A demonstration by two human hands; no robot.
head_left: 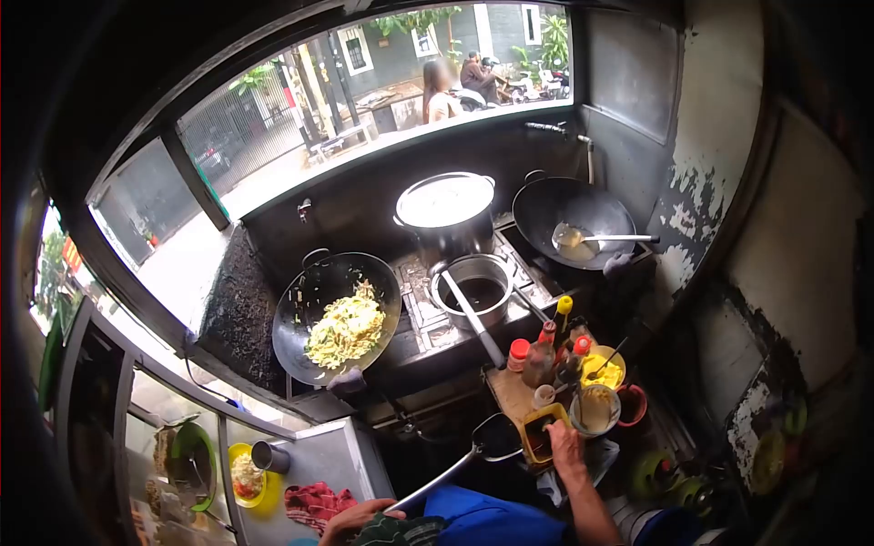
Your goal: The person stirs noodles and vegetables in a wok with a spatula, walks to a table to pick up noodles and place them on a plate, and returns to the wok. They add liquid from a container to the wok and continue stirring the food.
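Observation:
My left hand (pixel 357 520) is closed around the handle of a long metal ladle (pixel 437 479). Its dark round bowl hangs in front of me, left of a yellow square tub (pixel 535 448) with dark contents. My right hand (pixel 566 448) reaches down at the tub's right side, fingers bunched; whatever they hold is hidden. Close to that hand are a cup of pale paste (pixel 596 411), a bowl of yellow spread (pixel 604 368) with a spoon in it, and a red-capped bottle (pixel 541 362). Noodles (pixel 346 328) lie in the left wok (pixel 289 314).
A large pot (pixel 446 238) stands behind a smaller pot of dark liquid (pixel 482 314) with a handled tool across it. The right wok (pixel 555 205) holds a spatula (pixel 614 238). A red cloth (pixel 319 506) and a yellow bowl (pixel 264 491) sit left. People are outside the window.

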